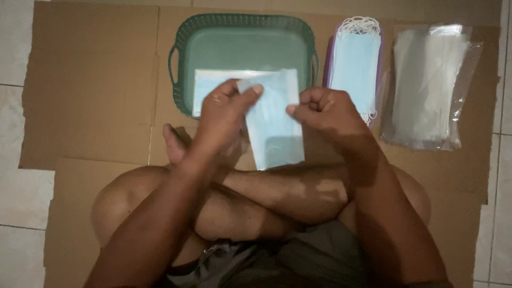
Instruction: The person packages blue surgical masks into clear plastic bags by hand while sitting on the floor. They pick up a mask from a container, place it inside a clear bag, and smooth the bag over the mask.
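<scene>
Currently packaged face mask (274, 125) hangs long axis vertical btwn hands, above lap: left hand (226, 114) pinches top-left corner, right hand (325, 109) fist-closed on right edge (green basket (181, 64) just beyond).

setting: home floor, informal packing spot | evidence: flattened cardboard sheet (90, 80) over pale floor tiles (13, 106); green plastic basket (181, 64) on cardboard; person's bare crossed legs (266, 197) just below basket

The packet (274, 128) pinched between the left hand (226, 114) and right hand (325, 109) looks like thin glossy plastic film over pale blue non-woven cloth. The green basket (184, 58) at the far side is smooth moulded plastic with a lattice rim. On matt brown cardboard (90, 80), the far-right sleeves (432, 80) are clear shiny film, and the mask stack (354, 64) is soft blue fabric.
</scene>
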